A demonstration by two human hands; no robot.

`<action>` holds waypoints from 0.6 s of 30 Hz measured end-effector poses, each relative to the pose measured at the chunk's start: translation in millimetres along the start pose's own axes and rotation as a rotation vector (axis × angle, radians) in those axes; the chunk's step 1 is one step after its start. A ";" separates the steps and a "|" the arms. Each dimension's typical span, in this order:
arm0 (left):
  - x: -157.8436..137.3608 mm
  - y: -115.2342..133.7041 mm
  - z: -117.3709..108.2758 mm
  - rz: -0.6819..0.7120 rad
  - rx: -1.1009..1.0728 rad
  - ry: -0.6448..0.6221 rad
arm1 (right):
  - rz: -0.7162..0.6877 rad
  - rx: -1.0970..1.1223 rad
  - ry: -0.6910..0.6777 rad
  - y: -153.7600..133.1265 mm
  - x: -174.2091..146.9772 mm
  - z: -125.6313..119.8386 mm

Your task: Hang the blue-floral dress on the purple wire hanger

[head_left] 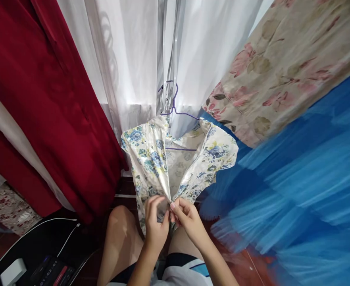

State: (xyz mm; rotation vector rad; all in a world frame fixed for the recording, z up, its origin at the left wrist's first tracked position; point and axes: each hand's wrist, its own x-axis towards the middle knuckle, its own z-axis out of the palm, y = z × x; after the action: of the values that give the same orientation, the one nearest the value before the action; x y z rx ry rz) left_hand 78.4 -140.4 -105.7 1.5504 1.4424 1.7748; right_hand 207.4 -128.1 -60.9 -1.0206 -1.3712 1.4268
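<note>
A white sleeveless blouse (151, 159) with blue and yellow flowers hangs in front of me on a purple hanger (177, 113). Its opening gapes in a V, with what looks like a zip along the right edge. At the bottom of the V, my right hand (189, 217) pinches the fabric between thumb and forefinger; a zip pull there is too small to make out. My left hand (156, 225) curls its fingers around the cloth just left of that point, thumb slightly apart. The lower part of the blouse is hidden behind my hands and between my legs.
Red cloth (58, 107) hangs on the left, white curtains (133, 51) behind. Beige floral fabric (270, 75) and blue tulle (297, 178) hang close on the right. A black round surface (82, 238) at lower left bears a white adapter (13, 272), cables and a device with lit digits (48, 272).
</note>
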 end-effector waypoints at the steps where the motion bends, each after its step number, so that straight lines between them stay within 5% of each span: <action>1: -1.1 -0.5 4.1 -0.047 -0.038 -0.093 | 0.005 0.015 -0.012 -1.6 -1.3 0.1; 5: 2.0 -5.5 18.0 -0.162 -0.116 -0.250 | 0.046 0.032 -0.017 -13.1 0.9 -4.1; 13: 15.7 -7.3 22.4 -0.077 -0.065 -0.343 | 0.072 0.075 0.002 -47.1 24.1 -16.3; 18: 14.4 -11.4 21.4 -0.061 0.018 -0.469 | -0.162 0.035 0.209 -110.9 79.4 -30.4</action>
State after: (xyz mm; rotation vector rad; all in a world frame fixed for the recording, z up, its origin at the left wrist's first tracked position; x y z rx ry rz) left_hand 89.0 -114.9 -111.1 1.7603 1.2553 1.2507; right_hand 221.0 -43.5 49.5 -0.9831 -1.2426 1.1869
